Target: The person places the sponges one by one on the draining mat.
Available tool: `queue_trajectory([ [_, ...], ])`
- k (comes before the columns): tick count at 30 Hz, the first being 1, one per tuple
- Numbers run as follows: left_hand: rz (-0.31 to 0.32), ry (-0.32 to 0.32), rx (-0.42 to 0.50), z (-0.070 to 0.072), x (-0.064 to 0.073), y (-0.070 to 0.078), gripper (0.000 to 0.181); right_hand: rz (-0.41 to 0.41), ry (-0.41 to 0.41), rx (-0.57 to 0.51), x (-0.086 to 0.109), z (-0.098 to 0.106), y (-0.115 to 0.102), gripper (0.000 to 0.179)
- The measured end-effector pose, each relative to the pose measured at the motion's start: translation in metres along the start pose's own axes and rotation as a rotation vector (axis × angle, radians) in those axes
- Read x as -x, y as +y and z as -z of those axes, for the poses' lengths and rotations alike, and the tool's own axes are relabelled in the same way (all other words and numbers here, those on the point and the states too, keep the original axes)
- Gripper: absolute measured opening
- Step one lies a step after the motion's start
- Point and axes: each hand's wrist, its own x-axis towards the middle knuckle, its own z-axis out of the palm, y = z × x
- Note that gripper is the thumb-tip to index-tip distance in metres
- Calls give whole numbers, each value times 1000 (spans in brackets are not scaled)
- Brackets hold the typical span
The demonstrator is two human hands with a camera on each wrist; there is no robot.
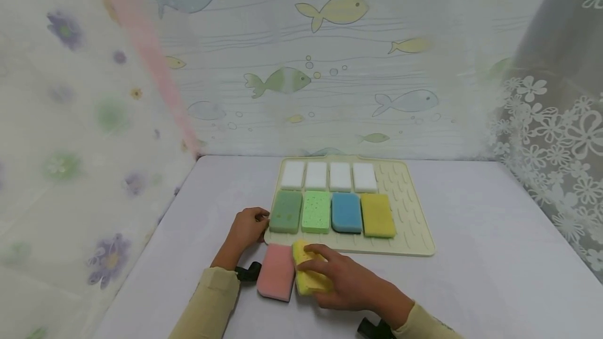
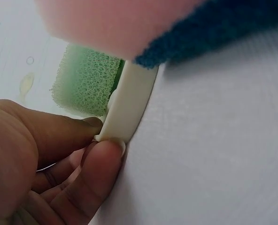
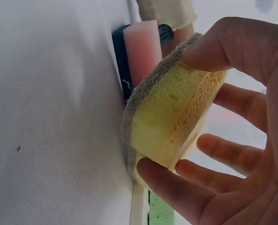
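Observation:
My left hand (image 1: pixel 248 224) pinches the front left corner of a cream ridged mat (image 1: pixel 414 226); thumb and finger meet at its raised rim (image 2: pixel 129 101) in the left wrist view. A dark green sponge (image 1: pixel 286 212) lies just inside that corner. My right hand (image 1: pixel 350 279) grips a yellow sponge (image 3: pixel 162 122) with a grey scouring layer, thumb on one edge and fingertips along the other. It is tilted close over the white cloth. To its left lies a pink sponge (image 1: pixel 276 272), dark blue underneath, in front of the mat.
On the mat, four white sponges (image 1: pixel 316 177) form the back row. A light green sponge (image 1: pixel 316 212), a blue one (image 1: pixel 346 212) and a dark yellow one (image 1: pixel 378 215) continue the front row. Patterned curtains (image 1: pixel 330 82) stand behind and beside the white table (image 1: pixel 480 255).

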Motion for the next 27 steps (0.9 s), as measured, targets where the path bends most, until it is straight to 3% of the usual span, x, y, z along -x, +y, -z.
queue_trajectory([
  [27, -7, 2, 10, 0, 2, 1, 31, 38, -15, 10, 14, 18, 5, 51],
])
